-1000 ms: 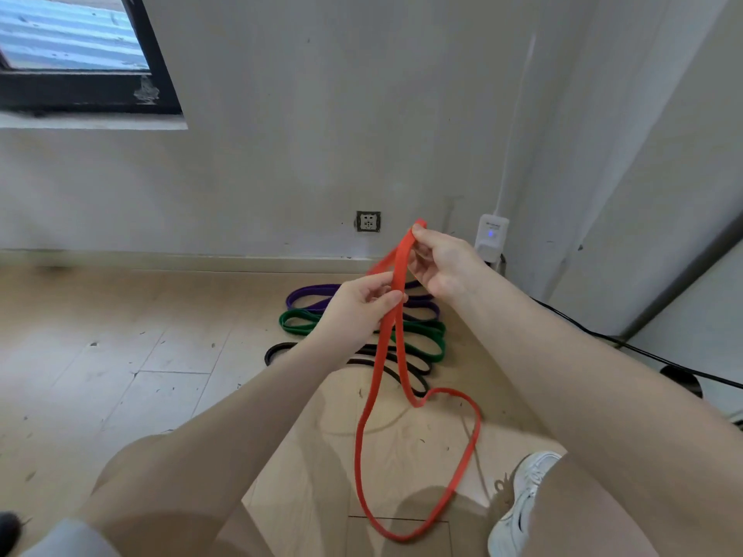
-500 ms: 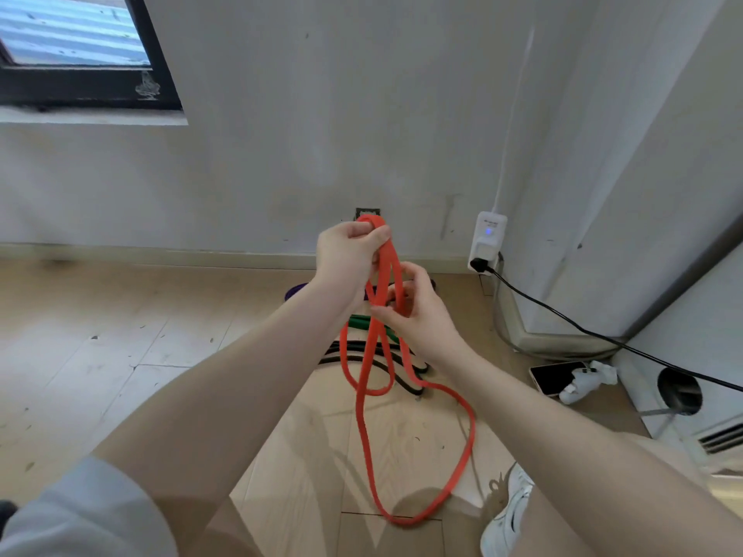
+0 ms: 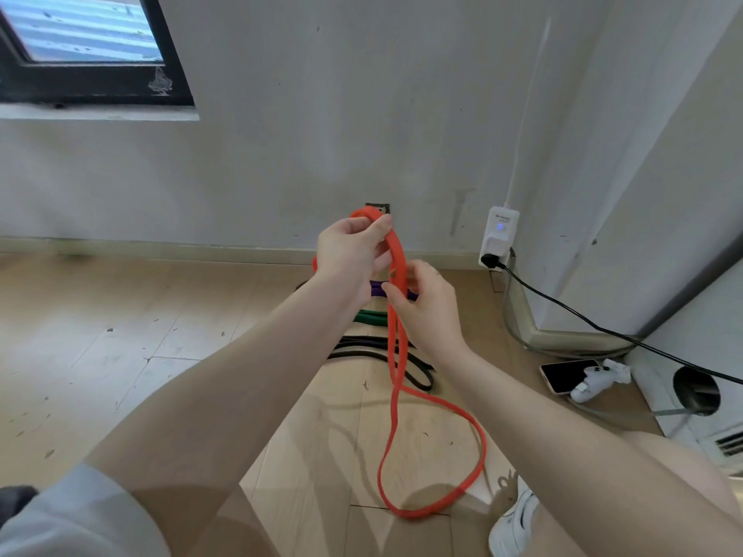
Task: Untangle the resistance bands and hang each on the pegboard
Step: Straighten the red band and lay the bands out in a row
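Observation:
An orange resistance band [image 3: 470,428] hangs from both hands, and its lower loop trails on the wooden floor. My left hand [image 3: 349,251] grips the band's top fold, raised in front of the wall. Just below and to the right, my right hand [image 3: 426,303] pinches the two hanging strands together. Behind my hands, a purple band [image 3: 376,289], a green band [image 3: 372,317] and a black band [image 3: 418,375] lie on the floor, partly hidden. No pegboard is in view.
A white plug adapter [image 3: 498,239] with a black cable [image 3: 603,327] sits on the wall at the right. A phone [image 3: 567,373] and a white controller [image 3: 599,377] lie on the floor. My white shoe [image 3: 514,524] is at the bottom right. A window [image 3: 80,46] is at the upper left.
My left hand rose from the band's middle to its top fold. My right hand dropped from the top to pinch the strands lower down. The view shifted right.

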`<state>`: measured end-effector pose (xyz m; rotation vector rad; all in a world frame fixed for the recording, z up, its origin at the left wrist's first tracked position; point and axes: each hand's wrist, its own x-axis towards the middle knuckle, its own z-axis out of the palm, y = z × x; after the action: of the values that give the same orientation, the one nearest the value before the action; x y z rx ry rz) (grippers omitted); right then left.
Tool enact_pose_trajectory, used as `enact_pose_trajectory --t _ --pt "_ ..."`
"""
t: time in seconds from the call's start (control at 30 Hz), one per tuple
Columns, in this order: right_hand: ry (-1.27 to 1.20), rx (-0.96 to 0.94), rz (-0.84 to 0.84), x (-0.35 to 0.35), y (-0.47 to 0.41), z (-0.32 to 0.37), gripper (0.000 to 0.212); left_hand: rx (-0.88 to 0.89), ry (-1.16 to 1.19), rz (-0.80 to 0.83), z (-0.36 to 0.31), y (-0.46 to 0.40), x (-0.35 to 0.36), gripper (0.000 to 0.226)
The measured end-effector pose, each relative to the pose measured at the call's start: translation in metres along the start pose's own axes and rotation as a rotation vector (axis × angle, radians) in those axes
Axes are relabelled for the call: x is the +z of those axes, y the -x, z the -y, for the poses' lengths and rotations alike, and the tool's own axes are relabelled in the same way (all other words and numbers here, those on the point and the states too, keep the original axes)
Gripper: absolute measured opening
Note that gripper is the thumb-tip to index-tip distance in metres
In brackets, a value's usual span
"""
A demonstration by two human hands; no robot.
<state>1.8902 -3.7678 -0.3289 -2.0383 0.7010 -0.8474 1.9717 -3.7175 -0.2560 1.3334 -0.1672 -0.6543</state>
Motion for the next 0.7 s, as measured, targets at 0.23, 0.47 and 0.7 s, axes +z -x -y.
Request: enact_pose_trajectory --t 0.23,0.47,0.7 --pt "-0.333 0.202 0.206 -0.006 -0.001 -0.008 0.02 0.093 -0.186 -0.022 0.002 -0.003 -0.01 0.009" --pt "-0.306 0.24 0.237 -0.011 -0.002 -0.008 0.013 0.158 -0.184 -0.053 -0.003 -0.005 -0.01 0.01" --pt "-0.574 0.362 0.151 -0.025 -0.022 0.023 0.004 -0.122 -0.264 0.147 0.011 -0.017 -0.016 0.041"
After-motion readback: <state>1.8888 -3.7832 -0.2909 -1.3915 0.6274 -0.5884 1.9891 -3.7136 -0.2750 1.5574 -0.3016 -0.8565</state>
